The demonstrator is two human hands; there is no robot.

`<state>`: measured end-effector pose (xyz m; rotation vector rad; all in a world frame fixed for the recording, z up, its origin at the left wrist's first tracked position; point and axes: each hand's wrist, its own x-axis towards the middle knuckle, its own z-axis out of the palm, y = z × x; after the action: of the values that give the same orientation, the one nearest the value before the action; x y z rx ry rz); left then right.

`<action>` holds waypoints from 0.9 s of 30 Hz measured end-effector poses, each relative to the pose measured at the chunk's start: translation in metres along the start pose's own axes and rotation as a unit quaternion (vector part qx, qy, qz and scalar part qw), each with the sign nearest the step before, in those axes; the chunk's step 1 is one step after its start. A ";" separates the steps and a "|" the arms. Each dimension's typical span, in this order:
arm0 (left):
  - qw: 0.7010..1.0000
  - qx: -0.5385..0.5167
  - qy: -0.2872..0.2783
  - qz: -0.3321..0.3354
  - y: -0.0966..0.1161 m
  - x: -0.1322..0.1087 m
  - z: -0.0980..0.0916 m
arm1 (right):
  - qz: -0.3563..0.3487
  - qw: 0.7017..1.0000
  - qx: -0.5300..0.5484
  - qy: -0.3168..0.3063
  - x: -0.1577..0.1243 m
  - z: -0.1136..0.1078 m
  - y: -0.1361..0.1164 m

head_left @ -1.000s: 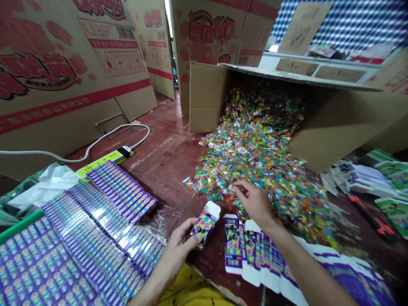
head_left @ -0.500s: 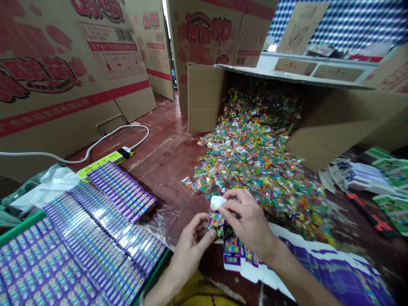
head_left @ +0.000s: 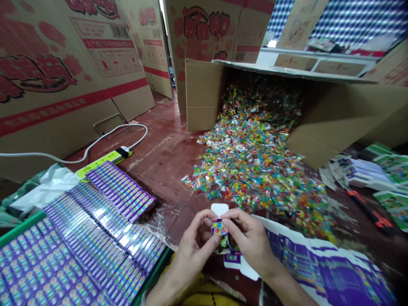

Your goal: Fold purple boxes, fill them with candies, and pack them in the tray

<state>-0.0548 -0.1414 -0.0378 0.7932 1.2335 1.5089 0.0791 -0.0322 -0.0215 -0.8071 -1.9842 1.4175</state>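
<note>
Between both hands stands a small purple candy box (head_left: 219, 231) with its white top flap raised. My left hand (head_left: 199, 240) grips it along the left side, thumb across the front. On its upper right edge, my right hand (head_left: 250, 238) pinches with thumb and fingers. Whether anything is inside the box cannot be seen. Just beyond the hands lies a heap of clear packets of colourful candy (head_left: 251, 157), spilling from a tipped carton (head_left: 204, 95). Flat unfolded purple boxes (head_left: 334, 272) overlap in a row to the right, partly under my right forearm.
A green tray (head_left: 22, 229) of purple filled boxes (head_left: 92, 238) sits at the left. Behind it are a yellow-green power strip (head_left: 105, 163) and a white cable (head_left: 87, 153). A red-and-black tool (head_left: 371, 212) lies at the right. Large cartons (head_left: 73, 80) stand at the back.
My right hand has moved down and closer to my left on the box. The box now faces me more squarely, its white flap upright and uncovered. The view has shifted slightly.
</note>
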 end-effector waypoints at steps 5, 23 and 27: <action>0.999 -0.028 -0.014 0.008 0.005 0.000 0.000 | -0.047 0.999 0.006 0.016 0.000 0.005 0.001; 0.999 0.042 0.009 -0.002 0.000 -0.009 -0.012 | 0.147 0.977 0.111 -0.104 0.032 -0.005 -0.011; 0.999 0.048 -0.005 -0.016 0.004 -0.011 -0.014 | 0.130 0.982 0.076 -0.111 0.035 -0.005 -0.012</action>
<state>-0.0650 -0.1558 -0.0370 0.8389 1.3128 1.4262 0.0580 -0.0057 -0.0045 -0.8968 -1.9530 1.8581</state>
